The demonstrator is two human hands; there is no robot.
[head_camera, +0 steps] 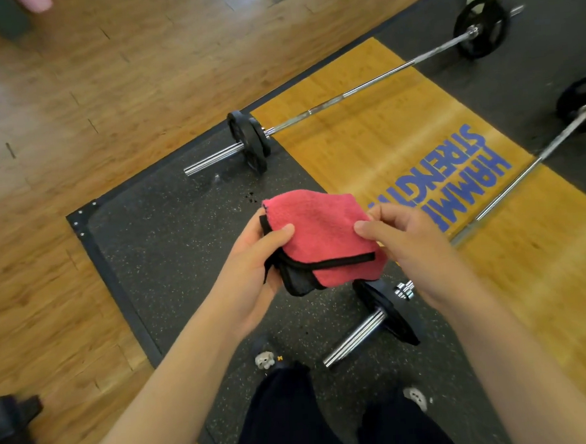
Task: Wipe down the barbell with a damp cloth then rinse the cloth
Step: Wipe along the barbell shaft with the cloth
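Just above the plate end of the nearer barbell [509, 190], holding a folded pink cloth [320, 237], gripped thumb-on-top in the left hand [253, 272] and pinched at its opposite edge by the right hand [409, 245], probably squaring a pad for wiping the shaft below.

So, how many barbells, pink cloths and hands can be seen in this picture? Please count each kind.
Barbells: 2, the far barbell and the near barbell.
Pink cloths: 1, the pink cloth, held between both hands.
Hands: 2, the left hand and the right hand.
Total: 5
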